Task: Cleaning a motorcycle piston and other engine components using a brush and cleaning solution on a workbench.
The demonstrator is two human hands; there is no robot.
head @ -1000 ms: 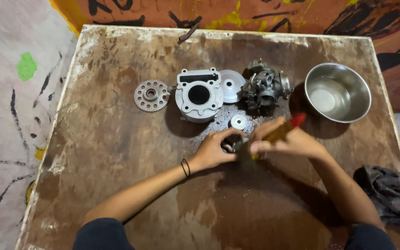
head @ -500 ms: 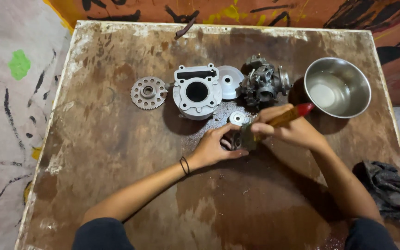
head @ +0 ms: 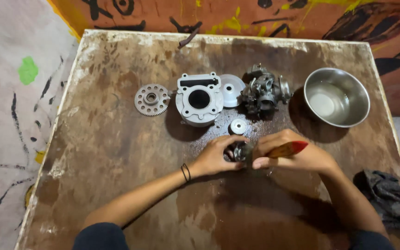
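Left hand (head: 218, 155) is gripping a metal part (head: 240, 151), right hand (head: 290, 155) is clutching a brush (head: 288, 149); bowl (head: 336, 97) is holding clear liquid.

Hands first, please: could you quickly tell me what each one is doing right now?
Left hand: closed around a small metal part on the table.
Right hand: closed on a brush with a wooden, red-tipped handle, at that same part.
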